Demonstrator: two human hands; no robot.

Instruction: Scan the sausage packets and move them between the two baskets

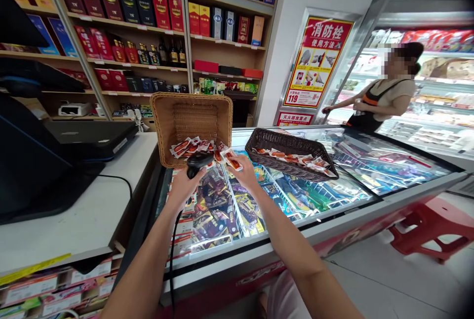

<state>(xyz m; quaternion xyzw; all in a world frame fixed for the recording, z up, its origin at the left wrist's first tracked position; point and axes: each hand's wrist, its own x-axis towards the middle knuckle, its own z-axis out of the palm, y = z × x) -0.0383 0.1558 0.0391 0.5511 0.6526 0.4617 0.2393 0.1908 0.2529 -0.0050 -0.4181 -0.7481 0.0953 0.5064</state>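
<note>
My left hand [184, 185] is closed around a black barcode scanner [200, 160], whose cord hangs down over the freezer edge. In my right hand [242, 171] is a small clear packet of reddish-brown snack [231, 159], pinched between thumb and fingers and held just right of the scanner head. Behind both hands, a tan wicker basket [155, 126] is tipped so its opening faces me, with several similar packets [192, 146] along its lower side. To the right, a dark brown wicker basket [292, 138] rests on the freezer glass and holds more such packets [285, 155].
Under my hands is a glass-topped freezer [326, 220] full of packaged goods. A white counter [55, 232] with a checkout terminal [33, 161] stands left. Shelves of boxed bottles [129, 5] line the back. A person [388, 87] stands by a chiller; a red stool [437, 225] is at right.
</note>
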